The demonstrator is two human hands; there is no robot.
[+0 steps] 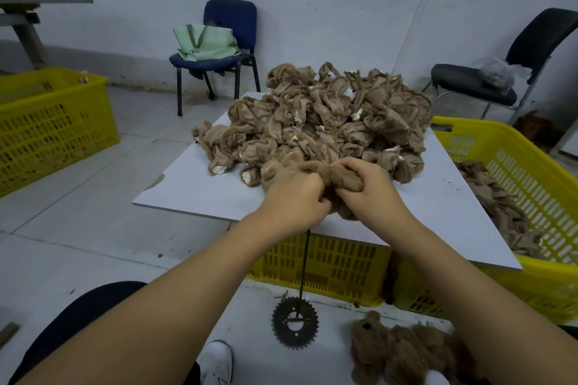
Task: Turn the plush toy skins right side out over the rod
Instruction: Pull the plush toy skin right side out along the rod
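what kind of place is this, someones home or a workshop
Most likely a small toy-making workshop, not a home. A big pile of inside-out plush skins covers the white board, yellow plastic crates hold more, and a rod stands on a gear base for turning them.

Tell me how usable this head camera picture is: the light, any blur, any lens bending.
Head view: light is dim, flat and bluish, with soft shadows and no glare; the wide lens bends the yellow crate at the right and stretches the forearms; the left hand and right hand, gripping the plush skin, are slightly soft; the rod and sprocket base read clearly.
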